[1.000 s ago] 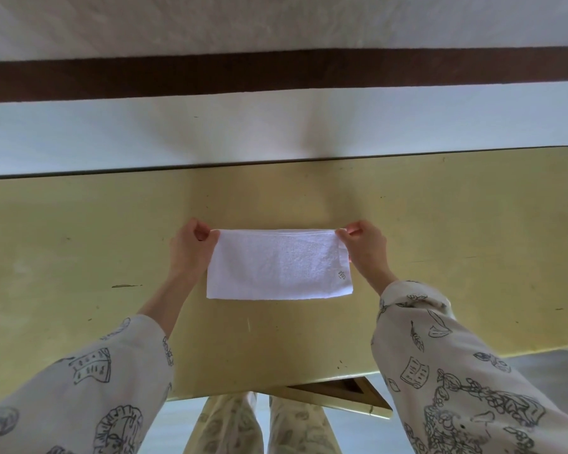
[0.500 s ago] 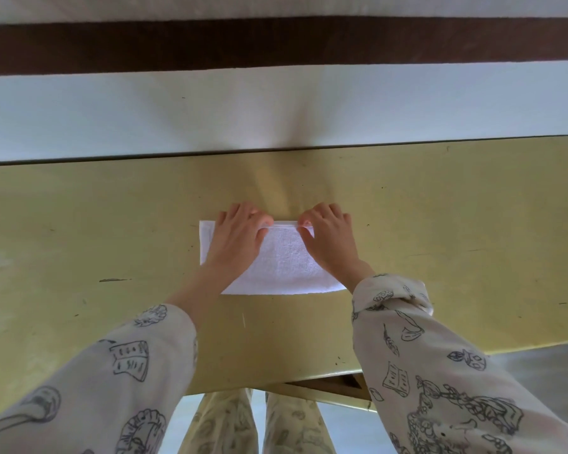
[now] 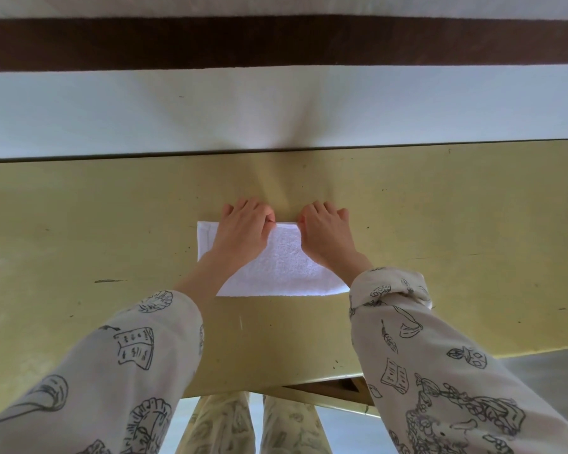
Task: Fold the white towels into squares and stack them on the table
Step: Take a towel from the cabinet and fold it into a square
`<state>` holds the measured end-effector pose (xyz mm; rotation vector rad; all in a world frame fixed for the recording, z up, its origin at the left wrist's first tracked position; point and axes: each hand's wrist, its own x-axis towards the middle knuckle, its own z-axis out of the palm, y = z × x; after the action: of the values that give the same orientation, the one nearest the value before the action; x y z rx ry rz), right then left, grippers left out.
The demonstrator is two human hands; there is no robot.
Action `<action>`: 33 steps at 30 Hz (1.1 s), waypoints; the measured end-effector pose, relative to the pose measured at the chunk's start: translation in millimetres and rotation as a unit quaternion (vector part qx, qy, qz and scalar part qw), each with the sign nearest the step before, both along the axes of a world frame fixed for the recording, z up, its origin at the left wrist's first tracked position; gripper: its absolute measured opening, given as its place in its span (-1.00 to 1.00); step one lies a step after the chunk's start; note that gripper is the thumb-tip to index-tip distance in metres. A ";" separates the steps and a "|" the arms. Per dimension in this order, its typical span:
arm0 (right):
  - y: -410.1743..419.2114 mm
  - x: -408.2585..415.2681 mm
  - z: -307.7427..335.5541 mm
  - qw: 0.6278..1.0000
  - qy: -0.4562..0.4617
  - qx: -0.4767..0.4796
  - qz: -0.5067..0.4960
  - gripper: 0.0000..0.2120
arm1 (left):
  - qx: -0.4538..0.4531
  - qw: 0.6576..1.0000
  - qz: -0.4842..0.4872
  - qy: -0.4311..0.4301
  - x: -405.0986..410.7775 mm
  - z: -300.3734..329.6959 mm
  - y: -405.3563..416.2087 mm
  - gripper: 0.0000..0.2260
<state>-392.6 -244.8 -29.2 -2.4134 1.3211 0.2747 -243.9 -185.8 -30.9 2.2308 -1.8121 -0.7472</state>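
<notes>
One white towel (image 3: 284, 267), folded into a long rectangle, lies flat in the middle of the yellow table (image 3: 440, 231). My left hand (image 3: 243, 231) rests on its left half and my right hand (image 3: 325, 234) on its right half. Both pinch the towel's far edge near the middle, thumbs and forefingers almost touching. The towel's left end shows a hemmed border; my right wrist and sleeve hide the right end. No other towel is in view.
The table's far edge (image 3: 276, 152) runs along a white wall with a dark brown band (image 3: 276, 40). The near edge (image 3: 259, 388) is just in front of my legs. Scuffs mark the tabletop. Grey floor shows at the lower right.
One second ago my hands held the towel by its two far corners. They moved inward over it to the middle of the far edge and now pinch it there.
</notes>
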 end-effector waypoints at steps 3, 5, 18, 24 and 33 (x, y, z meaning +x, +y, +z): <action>-1.6 4.0 -0.7 1.000 0.011 -0.015 0.005 -0.84 | -0.017 0.999 -0.008 -0.030 -1.3 0.6 -2.0 -0.91; -2.1 5.0 -1.9 0.999 0.018 -0.030 0.010 -0.84 | -0.023 0.999 -0.009 -0.037 -2.8 -0.6 -2.1 -0.92; 62.8 -9.1 -19.8 0.974 -0.165 -0.155 -0.005 -0.67 | -0.127 0.988 0.037 -0.081 -8.7 -9.2 60.7 -0.66; 75.5 -18.7 -44.2 0.991 -0.080 -0.109 0.005 -0.49 | -0.011 0.993 -0.007 -0.118 6.1 -34.2 100.7 -0.59; 72.5 -25.4 -48.1 0.991 -0.008 -0.130 0.007 -0.41 | 0.010 0.994 0.065 -0.084 35.6 -25.6 94.2 -0.54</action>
<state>-418.1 -172.3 -77.3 -2.6324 1.4092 0.0918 -208.4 -91.6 -56.5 2.4636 -1.7151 -0.5718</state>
